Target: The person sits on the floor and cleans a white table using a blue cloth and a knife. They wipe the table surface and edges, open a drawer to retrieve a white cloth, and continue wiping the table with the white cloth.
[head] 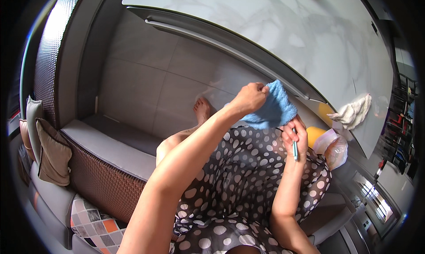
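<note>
My left hand [253,95] pinches the upper edge of a fluffy light-blue cloth [277,108], which hangs spread above my lap. At the cloth's lower right corner, my right hand [296,133] grips the fabric. A slim teal-and-white handle [295,147] also lies in the right hand, pointing back along the wrist. Its far end is hidden by the fingers and cloth, so I cannot tell what tool it is. Beneath both hands is a black dress with white dots [239,167].
A marble-patterned table [265,28] with a drawer handle bar [212,46] stands ahead. On it lies a crumpled off-white cloth [353,113]. Beside my right knee are a yellow container [315,136] and a clear plastic bag [337,151]. A woven-sided sofa [106,174] with cushions [53,152] is left.
</note>
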The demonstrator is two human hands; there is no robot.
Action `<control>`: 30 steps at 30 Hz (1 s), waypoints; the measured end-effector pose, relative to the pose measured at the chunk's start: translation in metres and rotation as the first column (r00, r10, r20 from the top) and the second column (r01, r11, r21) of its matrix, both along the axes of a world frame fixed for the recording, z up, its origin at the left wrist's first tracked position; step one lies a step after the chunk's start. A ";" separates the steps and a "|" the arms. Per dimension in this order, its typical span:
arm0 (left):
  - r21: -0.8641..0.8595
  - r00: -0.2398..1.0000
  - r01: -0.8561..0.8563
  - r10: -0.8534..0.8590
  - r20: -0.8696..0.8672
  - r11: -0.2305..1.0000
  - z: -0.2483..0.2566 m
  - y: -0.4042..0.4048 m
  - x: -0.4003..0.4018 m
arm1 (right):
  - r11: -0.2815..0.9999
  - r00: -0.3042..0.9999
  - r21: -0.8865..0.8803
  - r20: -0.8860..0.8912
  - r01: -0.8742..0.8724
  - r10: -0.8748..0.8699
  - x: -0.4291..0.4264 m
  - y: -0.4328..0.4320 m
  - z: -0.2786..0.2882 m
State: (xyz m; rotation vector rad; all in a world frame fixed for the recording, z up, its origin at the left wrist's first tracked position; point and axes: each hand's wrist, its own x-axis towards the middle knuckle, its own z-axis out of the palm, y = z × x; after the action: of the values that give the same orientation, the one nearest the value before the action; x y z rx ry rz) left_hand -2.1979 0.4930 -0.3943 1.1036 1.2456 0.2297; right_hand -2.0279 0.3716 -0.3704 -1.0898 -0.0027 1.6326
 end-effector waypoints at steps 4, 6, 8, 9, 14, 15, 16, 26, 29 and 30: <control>-0.145 0.993 0.018 -0.001 0.120 0.989 -0.002 -0.008 0.033 | 0.997 0.995 -0.069 0.096 0.032 -0.026 0.026 0.012 -0.009; -0.166 0.968 0.062 -0.019 0.249 0.984 -0.001 -0.010 0.043 | 0.994 0.977 -0.110 0.212 0.020 0.003 0.028 0.029 0.006; -0.188 0.937 0.095 -0.024 0.348 0.978 0.001 -0.010 0.049 | 0.990 0.964 -0.136 0.254 -0.042 0.076 0.041 0.039 0.003; -0.173 0.934 0.100 -0.032 0.355 0.980 -0.004 -0.011 0.052 | 0.985 0.954 -0.155 0.275 -0.081 0.122 0.045 0.044 0.004; -0.142 0.928 0.123 -0.063 0.367 0.982 -0.010 -0.015 0.062 | 0.963 0.947 -0.236 0.255 -0.134 0.194 0.062 0.050 0.007; -0.119 0.930 0.095 -0.045 0.366 0.988 -0.013 -0.017 0.065 | 0.958 0.947 -0.254 0.251 -0.135 0.200 0.067 0.049 0.003; -0.096 0.931 0.066 -0.027 0.365 0.993 -0.018 -0.021 0.070 | 0.953 0.947 -0.272 0.247 -0.137 0.207 0.073 0.048 -0.004; -0.082 0.944 0.052 -0.022 0.330 0.995 -0.020 -0.025 0.081 | 0.924 0.969 -0.324 0.071 -0.201 0.236 0.114 0.061 -0.031; -0.037 0.956 -0.081 0.089 0.279 0.996 -0.017 -0.024 0.079 | 0.916 0.957 -0.311 0.058 -0.254 0.285 0.107 0.070 -0.036; -0.035 0.954 -0.108 0.113 0.278 0.994 -0.017 -0.022 0.077 | 0.919 0.957 -0.304 0.065 -0.252 0.284 0.101 0.071 -0.039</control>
State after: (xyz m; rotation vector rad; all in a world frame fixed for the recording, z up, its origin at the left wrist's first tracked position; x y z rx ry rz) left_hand -2.1206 0.4707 -0.4110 0.9479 1.0534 0.4427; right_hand -1.9270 0.4423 -0.4090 -1.4572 0.0208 1.8575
